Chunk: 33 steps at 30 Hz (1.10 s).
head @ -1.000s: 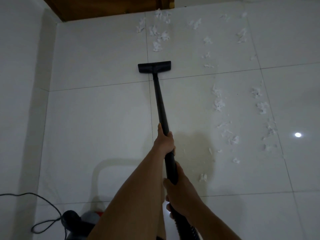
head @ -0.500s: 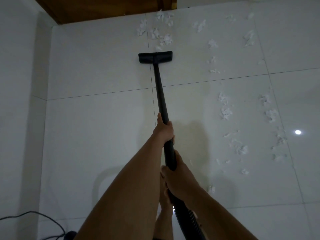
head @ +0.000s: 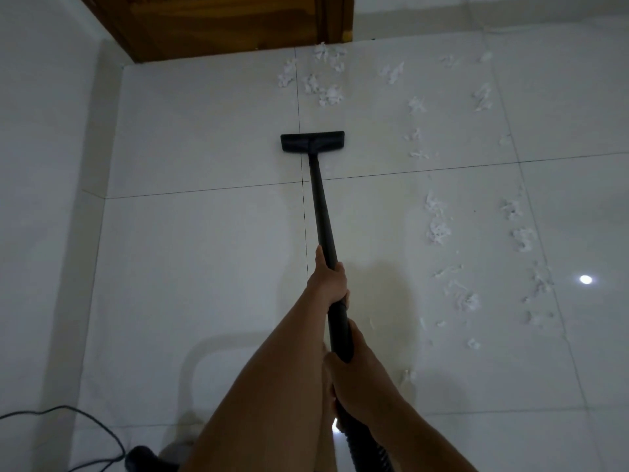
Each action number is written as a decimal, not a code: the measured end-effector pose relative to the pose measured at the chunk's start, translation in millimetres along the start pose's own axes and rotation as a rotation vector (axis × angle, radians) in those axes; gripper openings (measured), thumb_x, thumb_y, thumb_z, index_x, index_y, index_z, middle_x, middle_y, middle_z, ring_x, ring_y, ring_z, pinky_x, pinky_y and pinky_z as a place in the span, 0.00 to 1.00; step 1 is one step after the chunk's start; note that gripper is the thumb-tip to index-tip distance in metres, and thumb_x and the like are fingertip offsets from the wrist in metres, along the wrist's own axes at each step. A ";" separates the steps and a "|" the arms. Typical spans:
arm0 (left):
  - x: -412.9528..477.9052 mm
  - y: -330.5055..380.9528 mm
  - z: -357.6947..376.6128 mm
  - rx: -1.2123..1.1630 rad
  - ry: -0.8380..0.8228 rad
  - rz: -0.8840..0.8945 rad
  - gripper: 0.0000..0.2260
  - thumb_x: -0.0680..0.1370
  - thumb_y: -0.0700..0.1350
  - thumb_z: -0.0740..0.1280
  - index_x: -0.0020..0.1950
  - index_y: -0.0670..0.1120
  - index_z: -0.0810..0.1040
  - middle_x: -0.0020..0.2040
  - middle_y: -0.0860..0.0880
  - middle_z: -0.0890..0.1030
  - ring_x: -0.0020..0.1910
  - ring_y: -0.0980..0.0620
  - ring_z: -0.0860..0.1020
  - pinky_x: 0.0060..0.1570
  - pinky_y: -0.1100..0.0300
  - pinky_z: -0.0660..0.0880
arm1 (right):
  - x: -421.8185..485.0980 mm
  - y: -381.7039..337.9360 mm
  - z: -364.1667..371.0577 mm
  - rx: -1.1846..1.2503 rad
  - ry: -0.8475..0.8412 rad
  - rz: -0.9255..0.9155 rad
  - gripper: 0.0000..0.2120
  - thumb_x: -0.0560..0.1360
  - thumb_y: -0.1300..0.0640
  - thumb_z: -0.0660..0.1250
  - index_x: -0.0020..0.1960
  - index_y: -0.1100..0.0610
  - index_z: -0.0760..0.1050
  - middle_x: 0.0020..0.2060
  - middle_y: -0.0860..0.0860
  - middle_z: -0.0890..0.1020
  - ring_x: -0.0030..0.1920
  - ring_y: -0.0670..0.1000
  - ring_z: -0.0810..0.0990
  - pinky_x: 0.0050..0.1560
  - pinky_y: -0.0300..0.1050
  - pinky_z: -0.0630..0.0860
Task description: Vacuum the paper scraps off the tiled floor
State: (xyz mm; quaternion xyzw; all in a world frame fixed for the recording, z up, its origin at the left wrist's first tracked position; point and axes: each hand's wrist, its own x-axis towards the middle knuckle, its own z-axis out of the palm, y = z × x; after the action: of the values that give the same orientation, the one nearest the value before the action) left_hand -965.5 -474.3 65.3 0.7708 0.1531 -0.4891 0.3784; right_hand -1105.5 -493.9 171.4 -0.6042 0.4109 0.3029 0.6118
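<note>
Both our left hand and right hand clamp the vacuum wand; paper scraps lie ahead by the door, so we should push the floor nozzle flat and slowly.

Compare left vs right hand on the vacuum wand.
The left hand grips higher on the vacuum wand, arm stretched forward; the right hand grips lower, where the wand meets the ribbed hose. The left thumb lies along the tube; the right thumb does too. Both wrap it closed.
</note>
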 end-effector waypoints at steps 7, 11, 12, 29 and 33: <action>-25.5 -24.9 15.7 -0.018 0.002 -0.011 0.30 0.87 0.51 0.54 0.82 0.62 0.39 0.37 0.43 0.80 0.25 0.51 0.76 0.36 0.55 0.81 | -27.2 20.9 0.0 -0.062 -0.022 -0.017 0.27 0.84 0.55 0.59 0.79 0.40 0.56 0.41 0.46 0.77 0.27 0.43 0.77 0.30 0.36 0.73; -25.4 -16.1 11.4 -0.009 -0.002 -0.017 0.30 0.87 0.52 0.53 0.82 0.62 0.38 0.38 0.43 0.80 0.25 0.51 0.76 0.36 0.55 0.80 | -24.8 11.2 -2.0 -0.083 -0.002 -0.013 0.27 0.84 0.51 0.60 0.80 0.41 0.55 0.46 0.47 0.80 0.30 0.44 0.78 0.30 0.35 0.74; -24.3 -12.4 8.7 -0.009 -0.002 -0.019 0.30 0.87 0.52 0.53 0.82 0.62 0.38 0.39 0.43 0.80 0.25 0.51 0.76 0.35 0.55 0.80 | -22.9 6.7 -2.1 -0.080 -0.003 -0.004 0.28 0.84 0.51 0.60 0.80 0.40 0.54 0.47 0.48 0.81 0.30 0.45 0.79 0.31 0.36 0.75; 45.0 76.6 -104.1 0.006 0.016 -0.025 0.31 0.87 0.50 0.54 0.82 0.62 0.38 0.37 0.43 0.79 0.26 0.50 0.76 0.36 0.54 0.80 | 42.9 -132.7 27.3 -0.025 -0.058 0.044 0.31 0.84 0.58 0.59 0.81 0.39 0.51 0.41 0.57 0.81 0.25 0.48 0.76 0.21 0.34 0.71; 63.8 95.7 -118.6 0.040 0.026 -0.017 0.31 0.87 0.50 0.54 0.82 0.62 0.38 0.37 0.43 0.79 0.27 0.50 0.76 0.42 0.51 0.83 | 61.4 -156.2 27.4 -0.050 -0.069 0.030 0.28 0.83 0.58 0.59 0.79 0.41 0.55 0.42 0.55 0.81 0.27 0.48 0.78 0.22 0.35 0.72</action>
State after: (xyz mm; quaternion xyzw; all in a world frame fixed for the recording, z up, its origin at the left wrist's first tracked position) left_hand -801.6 -459.7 79.2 0.7832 0.1546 -0.4853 0.3566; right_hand -936.9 -488.0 192.8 -0.6025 0.3907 0.3428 0.6056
